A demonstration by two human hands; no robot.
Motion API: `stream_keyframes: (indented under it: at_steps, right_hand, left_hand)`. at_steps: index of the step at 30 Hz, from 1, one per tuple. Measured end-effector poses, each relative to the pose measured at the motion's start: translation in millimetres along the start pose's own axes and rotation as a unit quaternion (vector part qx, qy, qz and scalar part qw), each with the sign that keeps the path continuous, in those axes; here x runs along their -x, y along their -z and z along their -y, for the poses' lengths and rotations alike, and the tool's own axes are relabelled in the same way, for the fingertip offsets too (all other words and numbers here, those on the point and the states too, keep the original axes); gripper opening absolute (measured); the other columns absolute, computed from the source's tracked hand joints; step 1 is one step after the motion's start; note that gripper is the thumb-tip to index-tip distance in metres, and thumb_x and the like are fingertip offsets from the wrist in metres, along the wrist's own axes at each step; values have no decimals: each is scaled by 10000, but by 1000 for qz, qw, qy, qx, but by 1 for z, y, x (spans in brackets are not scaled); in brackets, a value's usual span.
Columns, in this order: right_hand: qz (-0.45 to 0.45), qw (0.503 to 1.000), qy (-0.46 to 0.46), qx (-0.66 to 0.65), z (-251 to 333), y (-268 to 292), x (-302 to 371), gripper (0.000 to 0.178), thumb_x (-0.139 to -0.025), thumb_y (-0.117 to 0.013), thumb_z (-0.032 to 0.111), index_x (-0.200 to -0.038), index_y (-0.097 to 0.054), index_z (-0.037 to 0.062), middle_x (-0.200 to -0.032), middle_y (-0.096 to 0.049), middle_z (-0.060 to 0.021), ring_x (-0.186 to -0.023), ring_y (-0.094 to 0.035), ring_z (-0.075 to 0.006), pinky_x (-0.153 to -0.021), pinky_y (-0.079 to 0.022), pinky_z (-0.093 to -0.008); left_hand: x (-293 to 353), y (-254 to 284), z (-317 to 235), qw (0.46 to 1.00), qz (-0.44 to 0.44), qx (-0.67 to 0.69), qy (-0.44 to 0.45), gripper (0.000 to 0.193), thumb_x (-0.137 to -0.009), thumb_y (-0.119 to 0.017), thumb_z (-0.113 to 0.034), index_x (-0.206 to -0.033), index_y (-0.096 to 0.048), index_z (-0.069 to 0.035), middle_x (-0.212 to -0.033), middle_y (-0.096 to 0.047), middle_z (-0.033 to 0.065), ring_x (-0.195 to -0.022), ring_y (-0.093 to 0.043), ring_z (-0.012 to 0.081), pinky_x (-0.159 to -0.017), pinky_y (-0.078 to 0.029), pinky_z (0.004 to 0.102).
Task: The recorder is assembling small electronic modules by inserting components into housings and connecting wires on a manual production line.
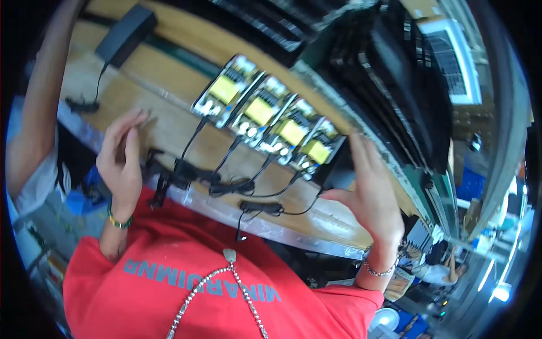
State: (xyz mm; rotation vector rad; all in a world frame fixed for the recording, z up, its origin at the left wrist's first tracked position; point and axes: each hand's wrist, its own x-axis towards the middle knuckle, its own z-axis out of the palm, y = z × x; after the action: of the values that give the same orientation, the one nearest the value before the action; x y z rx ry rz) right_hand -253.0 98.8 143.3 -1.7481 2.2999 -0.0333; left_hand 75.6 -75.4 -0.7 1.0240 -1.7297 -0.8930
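Beaded necklace [195, 292] hangs at frame bottom, beyond it a loosely open, empty-looking left hand [121, 169] at left and, at right, a spread right hand [374, 198] by a black case [341, 169], grip unclear, while tangled cords [232, 187], if snagged, could drag the mid-frame circuit boards [259, 112] askew

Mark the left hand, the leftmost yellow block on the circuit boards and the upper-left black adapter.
Left hand [121, 169]: head view, middle of the hand.
Leftmost yellow block [223, 89]: head view, its upper face.
Black adapter [126, 35]: head view, middle of its casing.
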Motion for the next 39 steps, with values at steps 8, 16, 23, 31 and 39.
stream_keyframes:
  at_steps: [8,16,23,31,39]
  right_hand:
    - [-401,909,-115,-22,-59,22,-40,559,-806,-856,270,-1263,-661,14,-1312,-591,-227,-1104,-604,-370,-972,-499,-435]
    - [-595,751,-282,45,-74,-12,-115,516,-807,-863,312,-1086,-583,-19,-1143,-502,-267,-1064,-524,-429,-889,-467,-504]
    - [-631,761,-148,-23,-86,-27,-86,484,-745,-879,128,-1114,-591,3,-1081,-546,-196,-1033,-520,-352,-915,-447,-432]
    - [-677,716,18,-169,-25,-37,7,750,-788,-812,-111,-1401,-391,-23,-1382,-494,-163,-1309,-488,-248,-1141,-409,-382]
    - [-647,738,80,-173,10,-24,18,603,-862,-743,-87,-1377,-433,-43,-1333,-569,-185,-1254,-536,-239,-1123,-413,-336]
  left_hand:
    - [1,-7,10,999,9,46,11,233,-1024,-520,24,-1221,-638,65,-1188,-708,125,-1127,-660,189,-1038,-467,310]
    - [-10,5,48,998,60,19,-14,284,-1077,-459,-35,-1306,-596,65,-1297,-677,128,-1218,-609,202,-1109,-412,325]
    - [-9,3,49,998,66,-15,-5,280,-1076,-468,-41,-1305,-595,61,-1301,-674,141,-1222,-609,203,-1108,-413,327]
    - [1,-8,16,1000,21,14,-19,237,-997,-509,69,-1173,-663,33,-1192,-688,120,-1159,-645,206,-1006,-486,318]
    - [0,-9,12,1000,-7,-1,-24,260,-947,-526,107,-1143,-672,21,-1170,-699,139,-1114,-671,237,-973,-496,310]
